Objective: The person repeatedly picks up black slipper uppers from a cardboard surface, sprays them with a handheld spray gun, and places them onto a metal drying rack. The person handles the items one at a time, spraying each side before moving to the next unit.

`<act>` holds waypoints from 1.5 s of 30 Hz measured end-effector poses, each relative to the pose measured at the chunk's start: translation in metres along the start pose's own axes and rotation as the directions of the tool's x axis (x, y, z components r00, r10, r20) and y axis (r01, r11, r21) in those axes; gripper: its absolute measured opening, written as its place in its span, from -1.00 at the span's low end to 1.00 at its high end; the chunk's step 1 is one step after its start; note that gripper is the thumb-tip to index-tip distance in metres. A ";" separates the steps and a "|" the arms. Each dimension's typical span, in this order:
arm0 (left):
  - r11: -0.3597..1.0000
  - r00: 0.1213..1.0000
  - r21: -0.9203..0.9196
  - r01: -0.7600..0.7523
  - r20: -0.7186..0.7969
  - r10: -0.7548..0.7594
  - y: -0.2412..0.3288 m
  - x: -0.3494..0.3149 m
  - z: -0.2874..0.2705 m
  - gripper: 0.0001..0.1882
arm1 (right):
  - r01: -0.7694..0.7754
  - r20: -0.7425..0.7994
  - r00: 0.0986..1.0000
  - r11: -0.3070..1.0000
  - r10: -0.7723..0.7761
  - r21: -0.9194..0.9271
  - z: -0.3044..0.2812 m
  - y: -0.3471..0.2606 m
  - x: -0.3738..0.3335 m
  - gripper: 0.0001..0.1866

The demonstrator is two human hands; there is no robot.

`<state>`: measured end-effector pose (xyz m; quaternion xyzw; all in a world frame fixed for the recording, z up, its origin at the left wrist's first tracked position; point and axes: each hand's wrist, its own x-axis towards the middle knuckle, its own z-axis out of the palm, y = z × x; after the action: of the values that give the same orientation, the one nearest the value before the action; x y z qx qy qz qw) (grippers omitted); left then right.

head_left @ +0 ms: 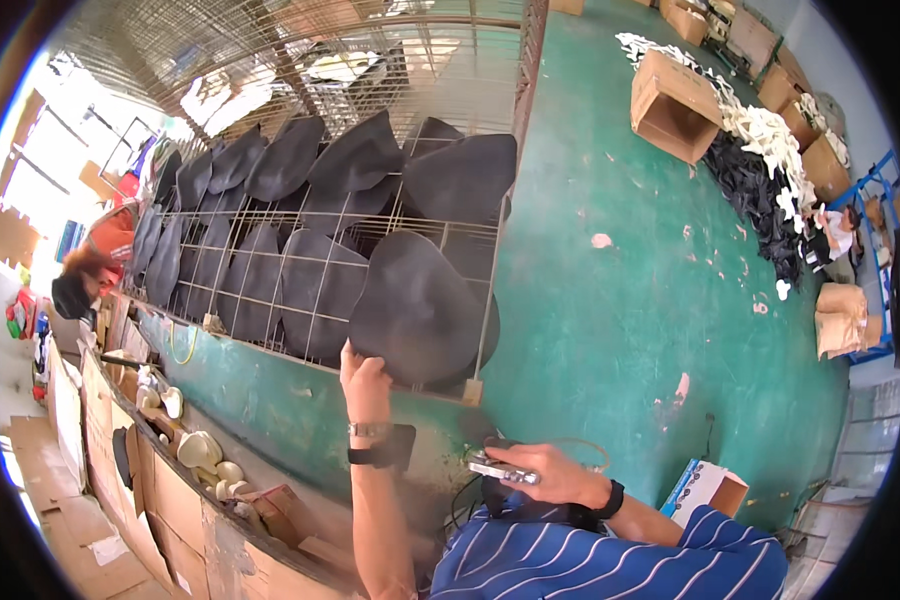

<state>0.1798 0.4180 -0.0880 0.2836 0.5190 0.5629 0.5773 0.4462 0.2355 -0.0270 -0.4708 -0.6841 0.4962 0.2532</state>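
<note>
My left hand [366, 388] is raised at the lower edge of a black, rounded, flexible sheet [415, 310], its fingers closed on the rim. This sheet rests against the near end of a wire rack [500, 270], in front of other sheets like it. Close to my body, my right hand [545, 472] is closed around a silver metal hand tool [503, 468]; its exact kind is unclear. The tool points toward the left, apart from the sheet. Dark material below the tool is partly hidden by my right hand.
Cardboard-sided bins [175, 500] with cream-coloured pieces [200, 450] line the lower left. A person in orange [110, 240] is beyond the rack's left end. On the green floor [610, 330], an open carton [675, 105] stands by white and black heaps. Another person [838, 235] is far right.
</note>
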 end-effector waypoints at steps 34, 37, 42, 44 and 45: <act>0.921 0.902 0.016 -0.390 -0.194 0.385 -0.028 -0.375 -0.032 -0.63 | 0.612 0.417 0.724 0.791 -0.549 -0.021 0.145 -0.186 -0.021 -0.32; 0.951 0.948 -0.263 -0.163 -0.308 0.078 -0.024 -0.394 -0.040 -0.72 | 0.599 0.495 0.718 0.797 -0.490 -0.079 0.152 -0.189 -0.034 -0.29; 0.846 0.883 -0.459 -0.272 -0.469 0.029 -0.012 -0.413 -0.067 -0.73 | 0.552 0.469 0.764 0.826 -0.444 -0.118 0.148 -0.160 -0.041 -0.29; 0.771 0.839 -0.528 -0.355 -0.543 0.014 -0.026 -0.415 -0.073 -0.70 | 0.504 0.462 0.792 0.855 -0.399 -0.124 0.149 -0.148 -0.041 -0.33; 0.732 0.818 -0.556 -0.393 -0.576 0.002 -0.031 -0.417 -0.073 -0.68 | 0.474 0.489 0.802 0.864 -0.343 -0.172 0.145 -0.141 -0.042 -0.37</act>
<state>0.1952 -0.0015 -0.0212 -0.0499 0.3946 0.8243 0.4029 0.2905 0.1246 0.0526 -0.2165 -0.8735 0.4187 0.1219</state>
